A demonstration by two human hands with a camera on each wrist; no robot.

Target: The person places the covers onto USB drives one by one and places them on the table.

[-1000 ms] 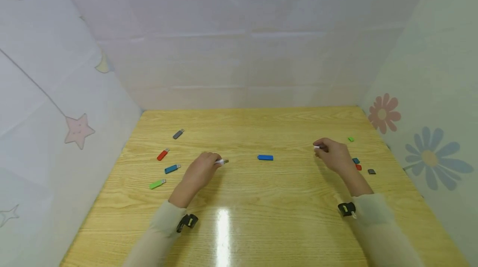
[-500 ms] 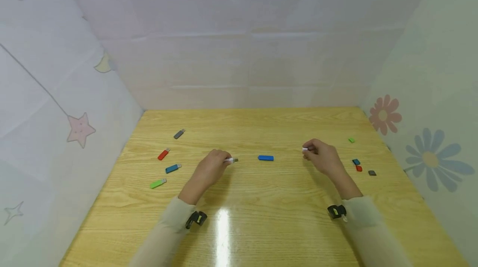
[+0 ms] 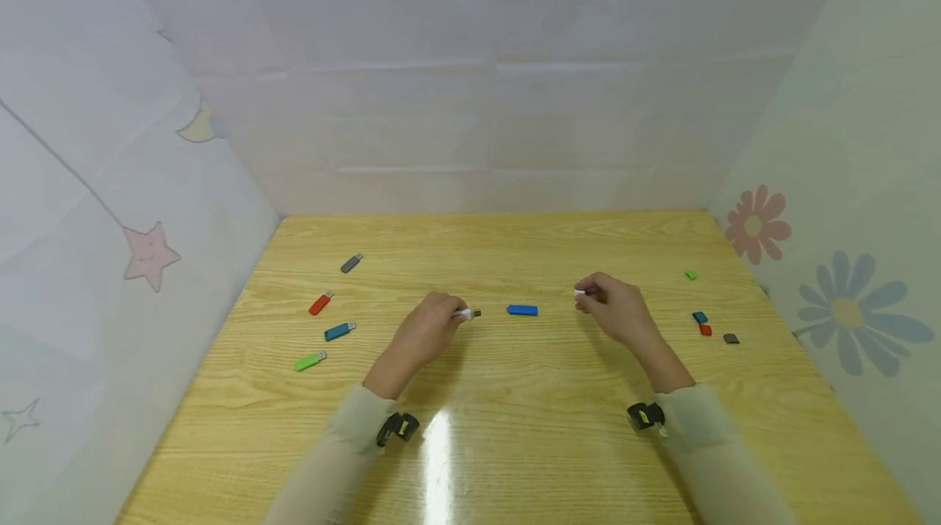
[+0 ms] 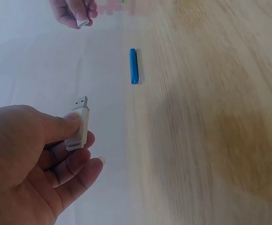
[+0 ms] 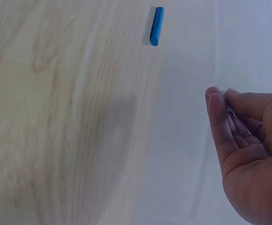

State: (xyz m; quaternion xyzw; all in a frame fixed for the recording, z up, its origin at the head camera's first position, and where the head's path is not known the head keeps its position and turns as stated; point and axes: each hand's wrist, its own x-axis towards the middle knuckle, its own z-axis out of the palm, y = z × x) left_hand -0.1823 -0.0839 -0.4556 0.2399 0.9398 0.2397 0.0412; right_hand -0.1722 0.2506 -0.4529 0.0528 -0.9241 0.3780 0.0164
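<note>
My left hand (image 3: 426, 329) pinches a white USB flash drive (image 4: 79, 126) between thumb and fingers, its bare metal plug pointing right in the head view. Opposite it, my right hand (image 3: 617, 311) pinches a small white cap (image 3: 579, 293) with thumb and fingertips; in the right wrist view the fingers mostly hide this cap. Both hands are raised above the table, with a gap between drive and cap. A blue USB flash drive (image 3: 523, 310) with its cap on lies on the wood between the two hands in the head view.
On the left lie uncapped grey (image 3: 351, 264), red (image 3: 320, 304), teal (image 3: 339, 332) and green USB drives (image 3: 309, 362). Loose green (image 3: 691, 274), teal (image 3: 700, 318), red (image 3: 706, 330) and grey caps (image 3: 731, 339) lie right. White sheets (image 3: 485, 100) wall the wooden table (image 3: 551, 427).
My left hand has moved right with the white drive, and my right hand has moved left with the white cap. The gap between them has narrowed; the things on the table stayed put.
</note>
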